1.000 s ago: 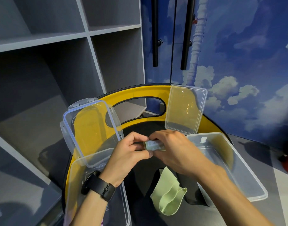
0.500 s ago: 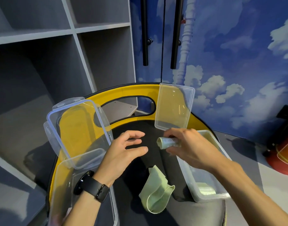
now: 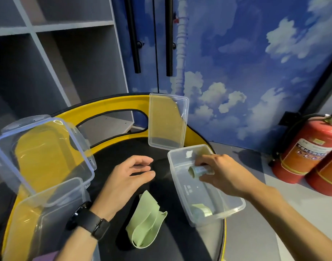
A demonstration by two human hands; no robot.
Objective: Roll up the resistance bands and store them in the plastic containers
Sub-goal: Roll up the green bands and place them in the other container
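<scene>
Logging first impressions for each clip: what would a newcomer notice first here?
First the right hand, holding a rolled band over the clear container right of centre, where another roll already lies at the near end. Next the loose green band on the black surface near the empty, open left hand. At far right stand red fire extinguishers.
</scene>
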